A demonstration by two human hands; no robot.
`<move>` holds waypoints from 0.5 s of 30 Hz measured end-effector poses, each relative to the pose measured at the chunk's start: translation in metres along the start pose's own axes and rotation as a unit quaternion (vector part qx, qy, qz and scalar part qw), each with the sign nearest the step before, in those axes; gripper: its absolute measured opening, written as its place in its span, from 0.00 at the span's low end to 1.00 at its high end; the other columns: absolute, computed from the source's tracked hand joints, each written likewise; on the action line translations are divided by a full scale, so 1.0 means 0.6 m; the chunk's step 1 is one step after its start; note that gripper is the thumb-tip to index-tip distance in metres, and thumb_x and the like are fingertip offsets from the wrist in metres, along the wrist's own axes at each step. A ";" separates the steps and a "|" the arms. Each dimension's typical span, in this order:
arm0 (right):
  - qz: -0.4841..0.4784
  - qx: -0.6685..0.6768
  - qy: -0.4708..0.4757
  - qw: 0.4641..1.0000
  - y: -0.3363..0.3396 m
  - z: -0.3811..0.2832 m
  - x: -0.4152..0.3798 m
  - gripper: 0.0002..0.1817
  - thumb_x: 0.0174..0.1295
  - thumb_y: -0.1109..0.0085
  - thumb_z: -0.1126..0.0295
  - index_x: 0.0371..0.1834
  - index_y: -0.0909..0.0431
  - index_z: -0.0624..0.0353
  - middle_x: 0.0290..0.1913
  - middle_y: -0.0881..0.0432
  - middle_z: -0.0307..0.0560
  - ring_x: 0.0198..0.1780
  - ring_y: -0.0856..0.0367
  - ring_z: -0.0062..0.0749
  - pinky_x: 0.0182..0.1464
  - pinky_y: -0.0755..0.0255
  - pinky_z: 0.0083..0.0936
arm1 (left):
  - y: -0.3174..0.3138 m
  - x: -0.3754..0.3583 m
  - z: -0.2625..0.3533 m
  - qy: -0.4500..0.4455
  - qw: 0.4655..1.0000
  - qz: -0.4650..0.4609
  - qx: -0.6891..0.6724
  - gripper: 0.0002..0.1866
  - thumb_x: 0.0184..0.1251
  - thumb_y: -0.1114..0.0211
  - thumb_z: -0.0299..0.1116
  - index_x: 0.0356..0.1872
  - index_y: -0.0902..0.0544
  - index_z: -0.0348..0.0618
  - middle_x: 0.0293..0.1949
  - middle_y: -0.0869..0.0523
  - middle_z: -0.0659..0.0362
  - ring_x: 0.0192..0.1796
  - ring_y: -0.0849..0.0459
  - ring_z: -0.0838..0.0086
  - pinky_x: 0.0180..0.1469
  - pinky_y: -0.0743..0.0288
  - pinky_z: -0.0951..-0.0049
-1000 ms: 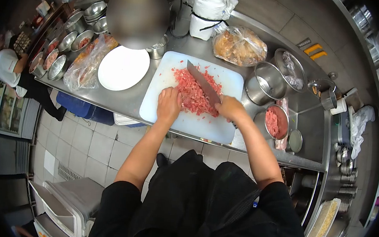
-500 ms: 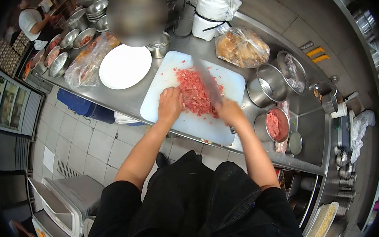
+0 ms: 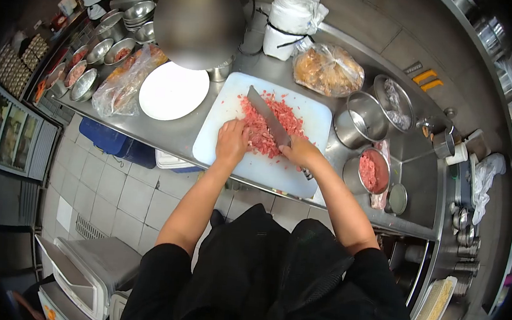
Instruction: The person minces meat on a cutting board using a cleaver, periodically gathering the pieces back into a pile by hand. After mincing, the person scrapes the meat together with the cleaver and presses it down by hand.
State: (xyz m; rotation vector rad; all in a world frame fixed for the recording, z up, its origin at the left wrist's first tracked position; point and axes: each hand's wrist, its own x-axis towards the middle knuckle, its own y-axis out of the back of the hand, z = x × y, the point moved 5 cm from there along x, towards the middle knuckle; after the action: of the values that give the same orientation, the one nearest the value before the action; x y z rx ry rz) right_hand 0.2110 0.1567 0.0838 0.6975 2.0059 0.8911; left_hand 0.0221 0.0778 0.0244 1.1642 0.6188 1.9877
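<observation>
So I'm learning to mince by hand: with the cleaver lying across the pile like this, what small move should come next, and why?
Probably lift the steel cleaver and chop through the pile's far side. The red minced meat spreads across the white cutting board, with loose bits beyond the blade. The left hand rests at the pile's near edge, beside the blade; the right hand grips the handle.

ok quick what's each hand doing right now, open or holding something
Left hand: open, fingers resting flat on the minced meat on the cutting board.
Right hand: closed on the handle of the cleaver, blade in the meat.
</observation>
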 end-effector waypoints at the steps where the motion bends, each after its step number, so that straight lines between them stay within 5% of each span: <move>1: 0.001 0.008 -0.001 1.000 0.003 -0.005 -0.017 0.21 0.67 0.47 0.60 0.58 0.25 0.62 0.34 0.13 0.59 0.30 0.13 0.51 0.42 0.19 0.44 | 0.006 -0.005 -0.005 0.014 0.999 0.008 -0.039 0.14 0.68 0.36 0.31 0.51 0.21 0.37 0.51 0.18 0.49 0.56 0.23 0.51 0.60 0.30 0.55; 3: 0.001 0.016 0.000 1.000 0.004 -0.002 -0.026 0.22 0.67 0.46 0.59 0.59 0.25 0.60 0.34 0.13 0.60 0.33 0.12 0.54 0.43 0.20 0.45 | 0.023 -0.025 -0.015 0.029 0.997 0.016 -0.076 0.15 0.68 0.36 0.31 0.52 0.21 0.36 0.53 0.18 0.48 0.57 0.23 0.51 0.61 0.30 0.55; 5: 0.167 -0.092 0.075 0.979 0.021 0.000 -0.028 0.21 0.69 0.45 0.56 0.57 0.25 0.59 0.34 0.13 0.62 0.34 0.14 0.61 0.43 0.21 0.49 | 0.046 -0.048 -0.022 0.052 0.997 0.019 -0.061 0.16 0.68 0.35 0.30 0.53 0.22 0.35 0.55 0.18 0.47 0.58 0.23 0.49 0.63 0.30 0.56; 6: 0.164 -0.090 0.073 0.980 0.033 -0.011 -0.039 0.21 0.69 0.45 0.56 0.57 0.25 0.59 0.34 0.13 0.62 0.34 0.14 0.61 0.43 0.21 0.49 | 0.049 -0.051 -0.023 0.053 0.997 0.016 -0.061 0.16 0.68 0.35 0.30 0.53 0.22 0.35 0.55 0.18 0.47 0.58 0.23 0.49 0.63 0.30 0.56; 11: 0.336 0.067 0.152 0.927 0.103 -0.080 -0.092 0.19 0.71 0.46 0.54 0.49 0.26 0.61 0.31 0.15 0.65 0.35 0.16 0.66 0.41 0.23 0.54 | 0.047 -0.057 -0.020 0.041 0.998 0.006 -0.047 0.16 0.66 0.34 0.30 0.52 0.22 0.35 0.53 0.20 0.47 0.58 0.24 0.51 0.62 0.29 0.56; 13: 0.303 0.068 0.118 0.943 0.064 -0.076 -0.067 0.19 0.71 0.47 0.56 0.51 0.26 0.63 0.35 0.14 0.64 0.40 0.15 0.63 0.45 0.23 0.53 | 0.050 -0.056 -0.018 0.039 0.998 0.018 -0.048 0.15 0.66 0.34 0.29 0.51 0.22 0.35 0.52 0.20 0.48 0.57 0.24 0.51 0.61 0.29 0.55; 15: 0.117 -0.093 0.044 0.988 -0.029 -0.038 -0.005 0.20 0.71 0.48 0.58 0.54 0.26 0.64 0.40 0.13 0.64 0.44 0.14 0.60 0.51 0.23 0.52 | 0.051 -0.063 -0.015 0.034 0.998 0.029 -0.051 0.14 0.65 0.34 0.29 0.50 0.21 0.36 0.51 0.20 0.48 0.56 0.23 0.51 0.60 0.29 0.55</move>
State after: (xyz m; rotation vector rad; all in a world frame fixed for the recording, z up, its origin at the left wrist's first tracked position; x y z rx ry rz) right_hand 0.1906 0.1366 0.0811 0.8108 1.9117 1.2498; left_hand 0.0152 0.0289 0.0219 1.0690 0.5170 2.0905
